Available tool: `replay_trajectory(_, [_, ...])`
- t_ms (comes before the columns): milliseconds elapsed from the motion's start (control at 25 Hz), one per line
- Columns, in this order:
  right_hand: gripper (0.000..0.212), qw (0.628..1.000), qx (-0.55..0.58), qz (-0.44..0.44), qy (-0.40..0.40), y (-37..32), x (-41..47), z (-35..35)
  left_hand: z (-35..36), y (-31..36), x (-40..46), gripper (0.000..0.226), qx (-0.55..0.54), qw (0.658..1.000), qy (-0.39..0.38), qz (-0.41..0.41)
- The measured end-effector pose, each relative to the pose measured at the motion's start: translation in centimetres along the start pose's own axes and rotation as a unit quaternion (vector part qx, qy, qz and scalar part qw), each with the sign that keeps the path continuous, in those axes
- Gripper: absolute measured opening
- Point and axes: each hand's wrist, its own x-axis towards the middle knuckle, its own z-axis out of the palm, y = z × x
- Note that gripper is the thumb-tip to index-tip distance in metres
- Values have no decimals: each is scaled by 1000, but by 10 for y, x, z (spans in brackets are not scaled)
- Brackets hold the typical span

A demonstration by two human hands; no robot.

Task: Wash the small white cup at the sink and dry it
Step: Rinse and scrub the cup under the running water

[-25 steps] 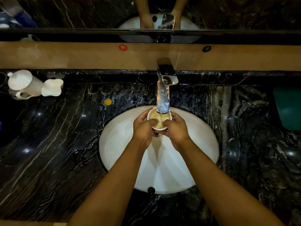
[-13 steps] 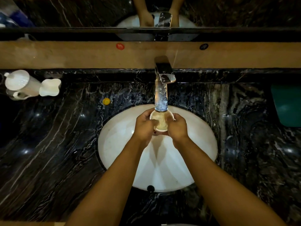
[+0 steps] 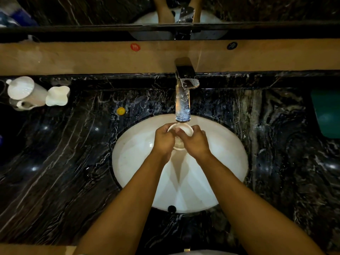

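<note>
The small white cup (image 3: 184, 130) is held between both hands over the white oval sink (image 3: 136, 159), just below the running stream of the chrome faucet (image 3: 185, 78). My left hand (image 3: 163, 140) wraps its left side. On the right side my right hand (image 3: 196, 140) grips it, with fingers reaching over the rim into the cup. The hands cover most of the cup; only the far rim and a bit of the base show.
Black marble counter (image 3: 64, 162) surrounds the sink. A white kettle (image 3: 24, 92) and a white lobed cup (image 3: 57, 95) stand at the far left. A small yellow object (image 3: 121, 110) lies near the basin. A green item (image 3: 327, 113) sits at the right edge.
The cup has come slightly toward me out of the stream, and my right hand has moved over its rim so that it hides more of the opening.
</note>
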Motion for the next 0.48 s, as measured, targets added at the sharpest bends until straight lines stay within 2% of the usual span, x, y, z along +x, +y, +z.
replay_trajectory(120, [32, 994, -103, -30, -22, 0, 10, -13, -8, 3, -3, 45, -19, 997, -70, -22])
replay_trajectory(240, [30, 995, -98, -34, -5, -2, 14, -18, -12, 3, -4, 60, -23, 996, -79, -23])
replay_trajectory(320, [25, 999, 3, -15, -39, -3, 11, -16, -12, 0, -2, 54, -32, 999, -28, -25])
replay_trajectory(400, [33, 984, 139, 10, -108, -2, 3, -14, -12, -1, 2, 36, -25, 999, 30, -14])
replay_trajectory(480, [43, 976, 170, 9, -136, 1, -2, -12, -11, -3, 7, 19, 1, 998, 55, 6])
